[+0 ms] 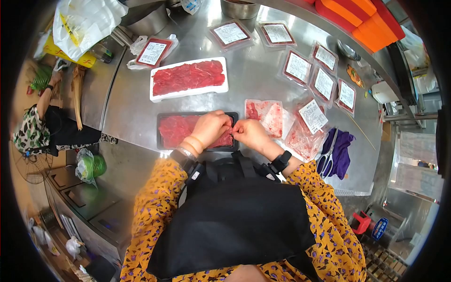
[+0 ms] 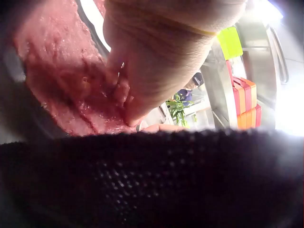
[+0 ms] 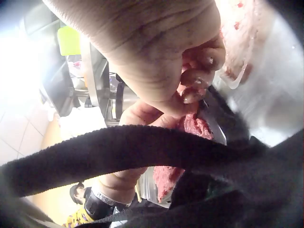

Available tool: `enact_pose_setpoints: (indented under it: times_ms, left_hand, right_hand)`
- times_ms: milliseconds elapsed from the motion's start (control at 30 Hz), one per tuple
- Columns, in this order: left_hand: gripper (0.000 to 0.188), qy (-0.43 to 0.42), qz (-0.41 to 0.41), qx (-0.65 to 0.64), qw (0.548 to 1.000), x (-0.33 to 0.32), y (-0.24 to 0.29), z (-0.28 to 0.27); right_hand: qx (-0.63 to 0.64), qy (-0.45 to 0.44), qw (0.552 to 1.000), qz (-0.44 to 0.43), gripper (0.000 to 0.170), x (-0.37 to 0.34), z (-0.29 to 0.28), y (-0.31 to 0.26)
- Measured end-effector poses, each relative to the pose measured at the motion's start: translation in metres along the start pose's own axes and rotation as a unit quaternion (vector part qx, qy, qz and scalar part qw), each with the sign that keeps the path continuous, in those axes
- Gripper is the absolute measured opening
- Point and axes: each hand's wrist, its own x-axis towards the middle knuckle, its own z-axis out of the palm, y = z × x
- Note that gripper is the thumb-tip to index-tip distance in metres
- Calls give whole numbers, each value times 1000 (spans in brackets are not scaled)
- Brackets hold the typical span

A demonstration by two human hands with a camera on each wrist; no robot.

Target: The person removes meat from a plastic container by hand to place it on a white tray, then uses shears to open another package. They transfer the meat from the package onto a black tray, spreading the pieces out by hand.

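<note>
A black tray point(image 1: 159, 136) lies in front of the person with a layer of raw red meat point(image 1: 176, 128) in it. Over its right end the left hand point(image 1: 213, 128) and right hand point(image 1: 252, 134) meet, fingertips almost together. Both have curled fingers and pinch at a small piece of the meat. The left wrist view has the left hand point(image 2: 156, 61) bent low over the meat point(image 2: 66, 71), fingertips right at its surface. From the right wrist, the right hand point(image 3: 161, 57) shows its fingers folded in, with red meat point(image 3: 197, 126) just below the fingertips.
Behind the black tray stands a white tray point(image 1: 155, 94) of sliced meat. An opened meat pack point(image 1: 270, 115) and clear wrapping point(image 1: 303, 141) lie at right, beside scissors point(image 1: 326, 157) on a purple cloth point(image 1: 343, 155). Several labelled packs point(image 1: 297, 66) lie farther back. Another person point(image 1: 40, 124) works at far left.
</note>
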Motion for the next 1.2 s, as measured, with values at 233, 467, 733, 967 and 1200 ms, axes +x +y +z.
enact_pose_setpoints:
  times_ms: [233,467,733,967,1200]
  left_hand:
    - [10,22,-13,-19,999,-1,0,2]
    - [10,28,-15,-84,996,-10,0,-8]
    - [8,39,-39,-59,997,-7,-1,1]
    - [7,59,-42,-4,997,-4,1,9]
    - [7,38,-74,3,997,-1,6,6]
  right_hand:
    - [120,-10,993,15,16,-4,-4,-1]
    - [248,-132,958,52,14,7,13,8]
    - [153,-106,981,63,16,3,15,2]
    - [11,-32,999,36,21,-1,9,-2]
    - [-111,2,994,14,24,-7,-3,-19]
